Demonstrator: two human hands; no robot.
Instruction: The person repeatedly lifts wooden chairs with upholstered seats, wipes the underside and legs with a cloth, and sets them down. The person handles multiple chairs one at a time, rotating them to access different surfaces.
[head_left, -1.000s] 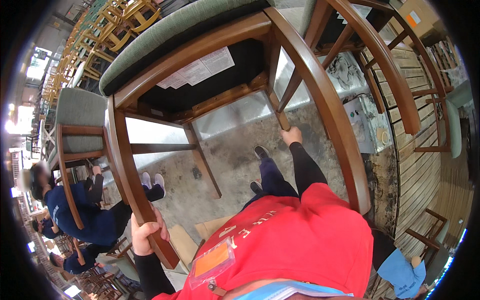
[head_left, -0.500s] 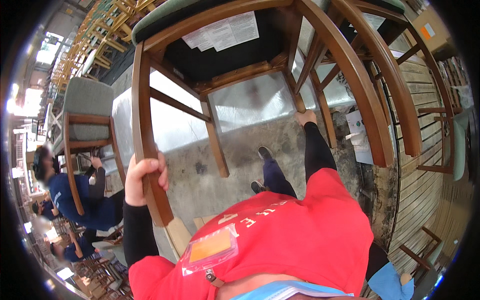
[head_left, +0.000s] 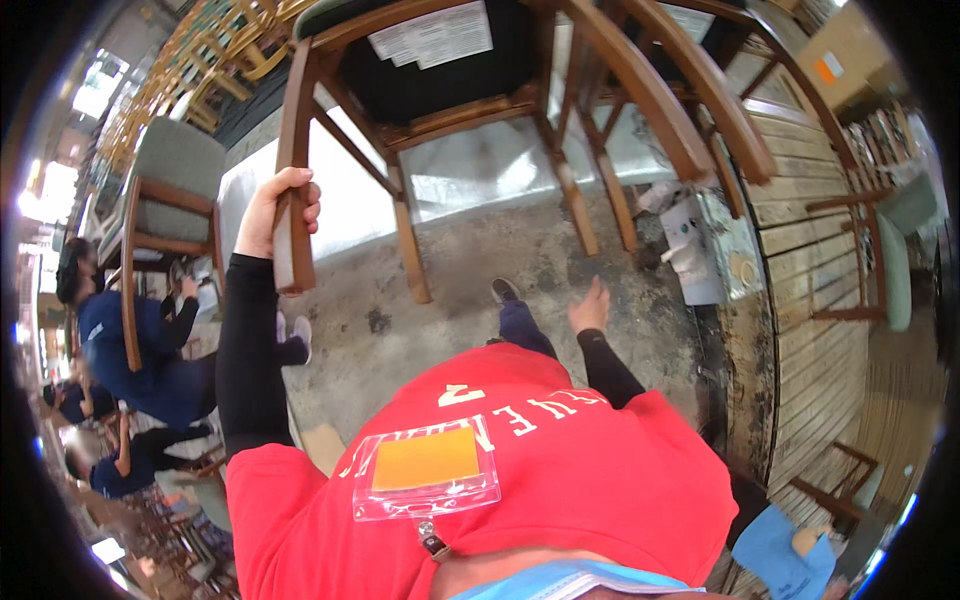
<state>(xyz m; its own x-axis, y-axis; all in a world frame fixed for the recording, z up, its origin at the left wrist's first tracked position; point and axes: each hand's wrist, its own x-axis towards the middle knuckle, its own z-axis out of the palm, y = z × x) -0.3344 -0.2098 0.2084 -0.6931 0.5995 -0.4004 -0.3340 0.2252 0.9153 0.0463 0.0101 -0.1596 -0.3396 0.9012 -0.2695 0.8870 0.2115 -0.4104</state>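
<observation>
A brown wooden chair, tipped so that its black underside with white paper labels faces me, fills the upper middle. My left hand is wrapped around its front left leg, near the leg's lower end. Clear of the chair, my right hand hangs over the floor with its fingers stretched out, holding nothing. The chair's rear right leg is what it is nearest to. A second brown chair stands close against the first on the right.
At left, a co-worker in navy is beside a grey-backed chair. Stacked pale wooden frames rise at far left. A slatted wooden platform runs along the right, with a grey-seated chair and a cardboard box.
My right hand has let go of the chair's rear leg and come down toward me. The chair sits farther up in the picture, and my left hand has gone with its leg.
</observation>
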